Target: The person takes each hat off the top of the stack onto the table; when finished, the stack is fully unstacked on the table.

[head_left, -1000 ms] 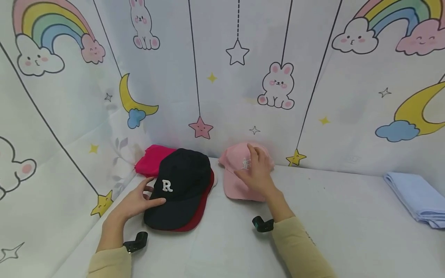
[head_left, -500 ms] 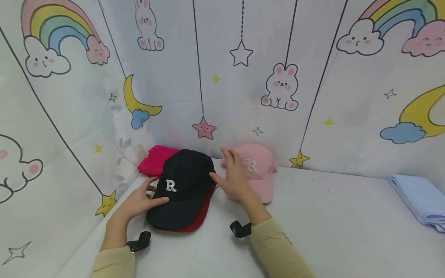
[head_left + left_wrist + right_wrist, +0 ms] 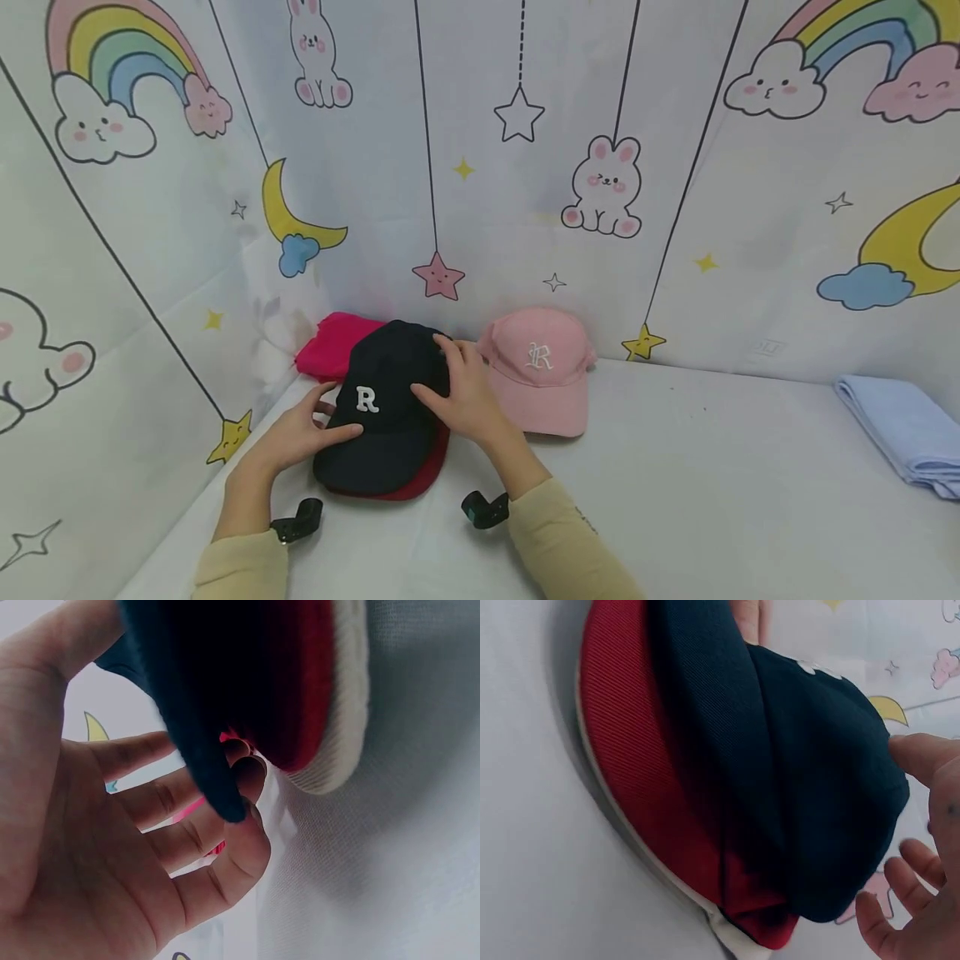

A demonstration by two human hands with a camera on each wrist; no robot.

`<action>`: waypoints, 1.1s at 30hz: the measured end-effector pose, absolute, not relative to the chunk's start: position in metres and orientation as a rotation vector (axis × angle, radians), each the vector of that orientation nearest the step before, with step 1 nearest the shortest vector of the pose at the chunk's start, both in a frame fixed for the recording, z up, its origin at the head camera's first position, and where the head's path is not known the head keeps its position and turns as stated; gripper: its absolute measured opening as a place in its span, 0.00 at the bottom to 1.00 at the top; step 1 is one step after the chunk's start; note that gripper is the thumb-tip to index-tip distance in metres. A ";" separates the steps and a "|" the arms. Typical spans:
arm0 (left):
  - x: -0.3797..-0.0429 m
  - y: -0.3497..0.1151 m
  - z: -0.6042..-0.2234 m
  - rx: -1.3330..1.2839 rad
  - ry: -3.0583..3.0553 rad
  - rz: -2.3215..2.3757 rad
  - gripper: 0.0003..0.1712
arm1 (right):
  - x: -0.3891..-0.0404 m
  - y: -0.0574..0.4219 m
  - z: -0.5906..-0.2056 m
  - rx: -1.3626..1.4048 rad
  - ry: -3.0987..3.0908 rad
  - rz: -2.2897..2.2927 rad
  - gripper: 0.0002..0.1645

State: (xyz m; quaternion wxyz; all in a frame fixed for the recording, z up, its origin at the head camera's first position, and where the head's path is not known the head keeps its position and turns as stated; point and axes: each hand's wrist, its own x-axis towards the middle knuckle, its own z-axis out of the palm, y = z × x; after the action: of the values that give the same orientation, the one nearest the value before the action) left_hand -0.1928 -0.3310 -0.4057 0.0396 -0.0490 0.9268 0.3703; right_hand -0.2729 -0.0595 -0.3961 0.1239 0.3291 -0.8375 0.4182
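Leftward from the pink cap (image 3: 547, 400) the right grip (image 3: 467, 398) had swung, fingers loosely spread about the black cap (image 3: 397, 375), while the left grip (image 3: 292, 431) pinched its brim (image 3: 367, 467) (presumably for steadiness) above a red cap (image 3: 630, 712) on the table (image 3: 697, 483).

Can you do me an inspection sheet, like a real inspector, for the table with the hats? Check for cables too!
Surface: white cloth-like tabletop, a few tiny dark specks.
Job's things: black fabric cap with white R, stacked over red fabric cap and cream ribbed-brim cap.
Clutter: pale-pink fabric cap, bright-pink crumpled fabric, folded light-blue cloth.
Hands: left hand grips the black cap's brim; right hand at its crown, fingers apart, contact unclear.
Cables: nothing seen.
Surroundings: white fabric backdrop with cartoon rainbows, rabbits, stars.
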 end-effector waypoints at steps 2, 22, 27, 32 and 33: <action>-0.192 -0.331 -0.405 -0.155 2.844 1.127 0.61 | -0.270 -0.061 -0.397 0.977 -2.471 1.219 0.45; -0.192 -0.332 -0.402 -0.099 2.853 1.105 0.59 | -0.258 -0.073 -0.395 0.877 -2.602 1.320 0.40; -0.192 -0.332 -0.400 -0.078 2.892 1.097 0.58 | -0.256 -0.076 -0.396 0.853 -2.522 1.353 0.37; -0.192 -0.331 -0.395 -0.042 2.926 1.132 0.55 | -0.253 -0.077 -0.395 0.861 -2.414 1.352 0.35; -0.192 -0.331 -0.394 -0.036 2.931 1.139 0.55 | -0.253 -0.077 -0.394 0.864 -2.392 1.350 0.34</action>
State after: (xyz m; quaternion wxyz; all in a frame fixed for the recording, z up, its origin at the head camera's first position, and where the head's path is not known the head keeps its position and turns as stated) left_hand -0.1923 -0.3310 -0.3940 -0.0015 -0.0114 0.9321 0.3620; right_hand -0.2527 -0.0770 -0.3940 0.1306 0.2976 -0.8236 0.4647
